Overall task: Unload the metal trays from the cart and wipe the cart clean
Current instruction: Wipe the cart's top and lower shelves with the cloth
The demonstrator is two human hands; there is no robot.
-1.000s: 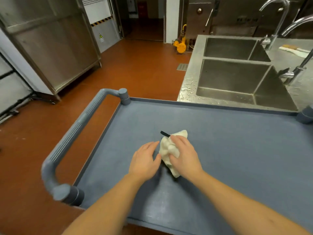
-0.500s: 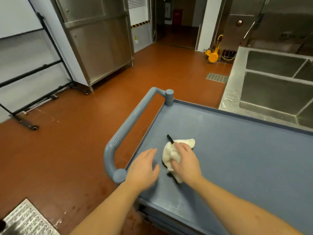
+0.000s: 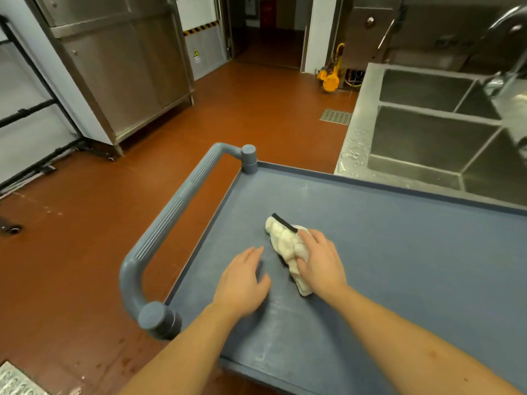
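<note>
Cloth [image 3: 285, 243] is clutched by the right grip [image 3: 322, 263] on the cart [image 3: 399, 252], near the handle [image 3: 171, 212]; the left grip [image 3: 245, 280], flat and empty, has been drawn off it. Wiping is judged underway.

White cloth [image 3: 285, 246] (black strip) on blue-grey cart [image 3: 399, 252]; floor [image 3: 85, 252] rust-red.

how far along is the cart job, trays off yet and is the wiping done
Done: no metal trays show on the cart top, so unloading looks finished, though anything below is out of view. In hand: the right hand grips a bunched white cloth on the top near the handle; the left hand lies open beside it. Left: pale smears show near the front edge, so wiping seems unfinished.
</note>
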